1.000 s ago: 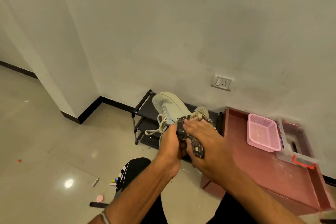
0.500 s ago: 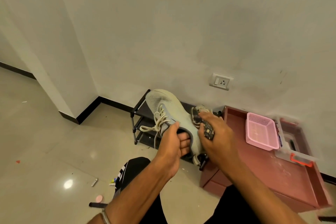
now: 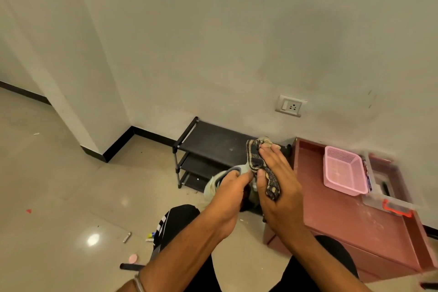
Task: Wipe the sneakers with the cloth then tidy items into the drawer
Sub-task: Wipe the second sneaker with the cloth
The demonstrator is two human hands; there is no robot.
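Head view: the left hand (image 3: 231, 191) grips the pale sneaker (image 3: 214, 184) at its collar, fingers curled over the grey rim, holding the shoe above the floor. The right hand (image 3: 276, 181) holds the dark patterned cloth (image 3: 257, 161), thumb and fingers curled round it, and presses it against the sneaker, most of which is hidden behind both hands. The cloth extends from above the fingertips down to the heel of the palm. A metal bangle (image 3: 139, 285) sits on the left wrist.

Behind the hands stands a black shoe rack (image 3: 208, 147) against the wall, with three shelves visible. Just right of the rack is the reddish drawer unit (image 3: 350, 227), its top surface rimmed. On this surface rest a pink basket (image 3: 343, 174) and, touching it on the right, a clear box (image 3: 388, 187) with an orange latch. A wall socket (image 3: 290, 106) is mounted above the rack.

On the floor (image 3: 59, 185) at lower left lie small items, including a pink disc (image 3: 133, 258) and a dark stick-shaped object (image 3: 129, 266).
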